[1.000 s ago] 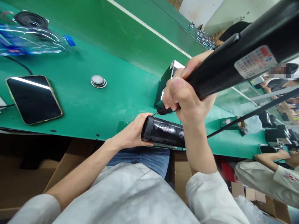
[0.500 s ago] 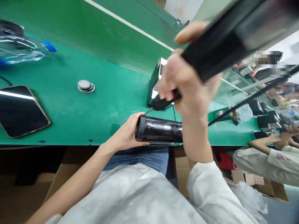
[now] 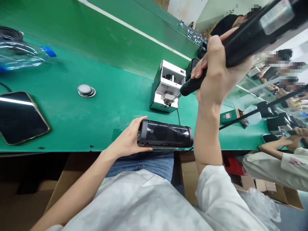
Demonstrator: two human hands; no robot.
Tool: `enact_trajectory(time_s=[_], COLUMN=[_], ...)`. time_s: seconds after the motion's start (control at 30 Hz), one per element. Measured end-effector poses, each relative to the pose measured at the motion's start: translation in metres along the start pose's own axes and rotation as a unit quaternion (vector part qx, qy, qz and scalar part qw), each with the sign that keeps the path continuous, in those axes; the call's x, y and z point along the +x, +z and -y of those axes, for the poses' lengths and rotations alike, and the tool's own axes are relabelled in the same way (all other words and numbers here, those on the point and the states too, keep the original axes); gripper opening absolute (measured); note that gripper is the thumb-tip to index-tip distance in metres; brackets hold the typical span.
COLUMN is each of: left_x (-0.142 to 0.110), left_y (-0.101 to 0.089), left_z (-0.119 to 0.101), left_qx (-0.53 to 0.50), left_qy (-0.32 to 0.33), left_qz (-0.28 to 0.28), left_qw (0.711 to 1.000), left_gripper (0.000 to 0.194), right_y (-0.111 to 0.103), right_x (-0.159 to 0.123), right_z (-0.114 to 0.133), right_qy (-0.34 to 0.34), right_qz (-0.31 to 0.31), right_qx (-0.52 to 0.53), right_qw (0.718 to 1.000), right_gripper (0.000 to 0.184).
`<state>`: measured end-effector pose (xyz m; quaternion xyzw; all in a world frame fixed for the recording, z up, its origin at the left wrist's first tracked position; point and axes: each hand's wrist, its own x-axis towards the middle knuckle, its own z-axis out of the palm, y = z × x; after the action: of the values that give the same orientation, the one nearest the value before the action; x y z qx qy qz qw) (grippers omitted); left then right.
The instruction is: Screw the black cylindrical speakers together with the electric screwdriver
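Observation:
My left hand [image 3: 131, 136] is wrapped round the left end of a black cylindrical speaker housing [image 3: 166, 134], which lies sideways at the bench's front edge. Raised above the bench, my right hand [image 3: 218, 69] grips a black electric screwdriver [image 3: 247, 38] with a pale label on its body. Its thin bit points down and left to the front of a white-and-black screw feeder [image 3: 167, 86]. The bit tip is at the feeder's small metal outlet; whether a screw sits on it is too small to tell.
On the green bench [image 3: 115, 106] lie a phone [image 3: 22, 117], a plastic bottle [image 3: 22, 56] and a stack of round discs [image 3: 86, 90]. A green box [image 3: 231, 116] stands to the right. Past it a co-worker's arms [image 3: 276, 146] reach over the bench. Cardboard boxes [image 3: 189, 178] are below.
My right hand has moved the screwdriver up and right, from the left end of the speaker housing to the screw feeder. My left hand still holds the housing in place.

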<state>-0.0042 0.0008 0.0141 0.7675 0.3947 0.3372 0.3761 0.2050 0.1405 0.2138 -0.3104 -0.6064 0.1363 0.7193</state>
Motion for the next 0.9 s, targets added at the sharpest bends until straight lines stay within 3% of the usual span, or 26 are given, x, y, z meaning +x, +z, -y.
enact_trajectory(time_s=[0.13,0.4,0.73,0.9], left_x=[0.000,0.001,0.000,0.000], left_y=[0.000,-0.001,0.001,-0.001], left_z=[-0.002,-0.003,0.000,-0.002], left_qx=[-0.003,-0.009,-0.005,-0.003], left_qy=[-0.010,-0.010,-0.010,-0.013], left_qz=[-0.001,-0.002,0.000,0.003], left_qw=[1.000,1.000,1.000,1.000], left_gripper=[0.118,0.117,0.118,0.117], right_y=[-0.001,-0.001,0.006,0.009], right_x=[0.003,0.006,0.012,0.011], right_z=[-0.012,0.025,0.007,-0.017], right_qy=[0.004,-0.084,-0.117,-0.058], right_qz=[-0.016,-0.004,-0.032,-0.032], right_qx=[0.036,0.074,0.101,0.048], right_qw=[0.999,0.994,0.987,0.997], right_gripper=[0.020,0.017,0.021,0.013])
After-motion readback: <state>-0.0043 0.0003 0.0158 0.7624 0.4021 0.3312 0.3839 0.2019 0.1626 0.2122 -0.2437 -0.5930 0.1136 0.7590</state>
